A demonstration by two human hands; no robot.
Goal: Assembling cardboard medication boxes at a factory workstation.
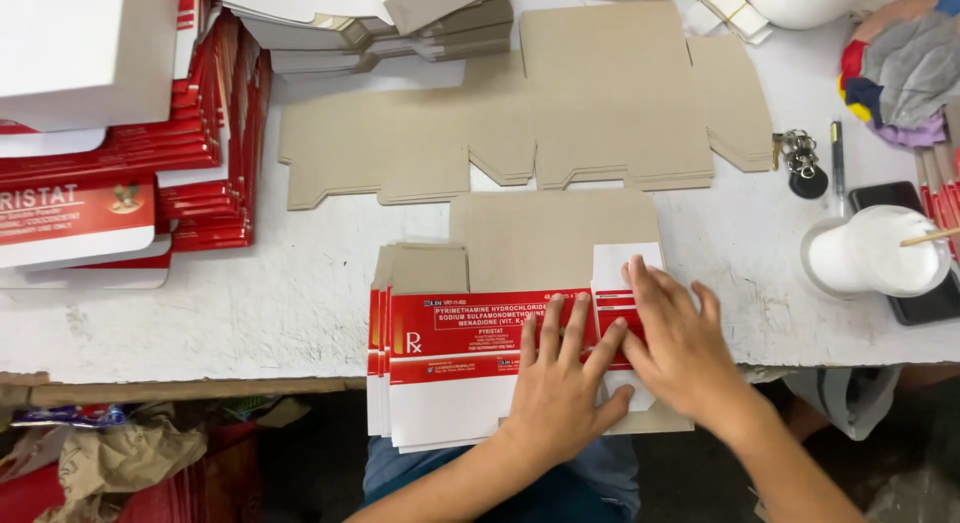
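Red-white carton blank (470,353) on the table (250,303): light, stiff, creases easily; our left hand (560,388) and right hand (680,348) press flat, open, gripping nothing.

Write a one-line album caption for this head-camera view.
Left hand and right hand press flat a folded red-and-white carton on a stack at the white table edge.
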